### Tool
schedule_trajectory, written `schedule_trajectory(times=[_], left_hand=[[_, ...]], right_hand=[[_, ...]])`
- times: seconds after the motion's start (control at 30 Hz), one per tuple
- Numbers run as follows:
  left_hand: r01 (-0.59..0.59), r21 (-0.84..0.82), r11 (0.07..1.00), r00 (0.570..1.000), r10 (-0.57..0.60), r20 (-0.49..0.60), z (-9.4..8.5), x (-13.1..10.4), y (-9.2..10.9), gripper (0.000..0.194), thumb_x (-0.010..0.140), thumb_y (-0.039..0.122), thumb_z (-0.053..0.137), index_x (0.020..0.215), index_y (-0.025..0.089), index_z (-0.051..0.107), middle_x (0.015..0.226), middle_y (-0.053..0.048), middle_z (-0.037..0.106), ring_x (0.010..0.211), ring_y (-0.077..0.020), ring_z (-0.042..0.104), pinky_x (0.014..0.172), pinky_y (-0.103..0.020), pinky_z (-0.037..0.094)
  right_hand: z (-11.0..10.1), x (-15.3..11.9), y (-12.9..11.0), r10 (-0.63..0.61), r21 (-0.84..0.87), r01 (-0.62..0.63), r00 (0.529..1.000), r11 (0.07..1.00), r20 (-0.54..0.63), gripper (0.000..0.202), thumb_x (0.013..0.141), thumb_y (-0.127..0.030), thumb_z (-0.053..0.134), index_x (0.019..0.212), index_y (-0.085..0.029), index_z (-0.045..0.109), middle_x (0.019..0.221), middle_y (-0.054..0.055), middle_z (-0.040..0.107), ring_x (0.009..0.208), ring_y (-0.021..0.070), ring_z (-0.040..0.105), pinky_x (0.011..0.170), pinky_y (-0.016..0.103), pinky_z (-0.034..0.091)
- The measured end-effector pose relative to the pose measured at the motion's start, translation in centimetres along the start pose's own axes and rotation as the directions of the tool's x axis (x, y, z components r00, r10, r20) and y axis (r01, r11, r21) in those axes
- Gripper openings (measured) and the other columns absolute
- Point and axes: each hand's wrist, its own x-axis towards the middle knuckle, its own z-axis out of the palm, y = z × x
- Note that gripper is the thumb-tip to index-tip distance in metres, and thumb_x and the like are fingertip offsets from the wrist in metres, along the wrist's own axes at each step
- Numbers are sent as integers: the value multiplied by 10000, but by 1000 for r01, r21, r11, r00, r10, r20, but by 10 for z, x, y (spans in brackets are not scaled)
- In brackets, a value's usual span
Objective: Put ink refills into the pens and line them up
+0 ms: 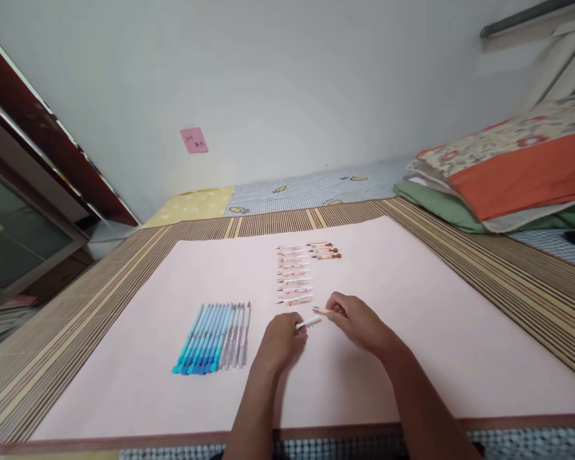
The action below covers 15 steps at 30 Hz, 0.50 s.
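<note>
My left hand is closed on a slim white pen piece that points to the right. My right hand pinches a beige pen, its small tip turned left toward the white piece. The two ends are close together but look apart. Just beyond my hands, a column of slim pale pens with dark tips lies on the pink sheet. A few brown-ended pens lie at its upper right. To the left of my left hand, blue pens and greyish-white pens lie side by side.
The pink sheet lies on a striped mat. Folded bedding is piled at the right. A white wall with a pink note rises behind. A glass-fronted cabinet stands at the left.
</note>
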Motion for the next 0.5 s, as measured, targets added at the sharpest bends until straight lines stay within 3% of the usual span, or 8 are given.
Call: schedule_trajectory(times=[0.1, 0.2, 0.33, 0.5], left_hand=[[0, -7, 1000, 1000, 0, -12, -2, 0, -1, 85, 760, 156, 584, 685, 193, 594, 648, -4, 580, 616, -157, 479, 587, -277, 277], [-66, -217, 974, 997, 59, -41, -9, 0, -3, 77, 797, 215, 581, 732, 183, 607, 680, 2, 571, 632, -149, 466, 591, -266, 294], [-118, -571, 813, 993, 98, -65, -22, -2, 0, 158, 797, 314, 646, 755, 162, 650, 609, 31, 514, 562, -112, 362, 555, -249, 267], [-89, -724, 684, 991, -12, -132, -28, -3, 3, 227, 679, 338, 796, 745, 148, 690, 567, 29, 550, 528, -90, 356, 537, -236, 274]], right_hand=[[0, 0, 4, 25, 99, -24, 1000, 995, -8, 152, 882, -313, 576, 772, -208, 578, 612, -46, 476, 574, 126, 395, 532, 260, 265], [1, 2, 4, 43, 273, -40, 999, 961, -6, 187, 858, -370, 629, 787, -197, 614, 596, -52, 465, 553, 113, 368, 518, 254, 257], [4, 6, -1, 29, 455, -16, 999, 890, -20, 239, 832, -417, 675, 878, -182, 673, 675, -20, 563, 569, 111, 424, 527, 252, 320], [6, 8, -9, 10, 583, 21, 999, 813, -49, 320, 806, -481, 727, 910, -181, 689, 678, -19, 544, 558, 103, 423, 514, 253, 336]])
